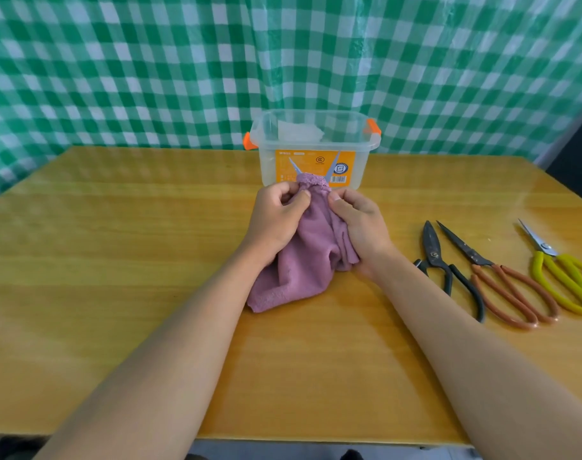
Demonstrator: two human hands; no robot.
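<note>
Looks like a pair of scissors is getting wiped down inside a purple cloth [292, 270], right in the middle of the table [117, 244].

My take on doing this bit well: the near tail of the cloth is lying on the wood, and I'd be using that as a prop so the bundle isn't floating around. Moving up from there, I'd be putting plenty of fabric between skin and metal. I'd be rubbing from the pivot out toward the tips, never back onto the edge. I'd also be going slow, since the blades seem to be standing open in a V.

Hands now. The left hand [276, 217] is clenching the cloth on the left side, fingers curled in and thumb pressing the fabric near the top. The right hand [359, 224] is grasping the right side, with the thumb on top and the fingers wrapping the folds. Neither is touching bare metal as far as I can tell. The handles are hiding inside the bundle, so I can't tell which hand is really carrying them.

Just past the knuckles, two grey blade tips [335, 165] are poking out of the cloth and pointing away.

Off to the right, three more pairs are lying side by side: black scissors [432, 250], orange scissors [502, 283] and yellow scissors [561, 280]. Behind the blade tips a clear plastic box [266, 167] is sitting at the far edge, with a green checked curtain [150, 61] hanging behind it.
</note>
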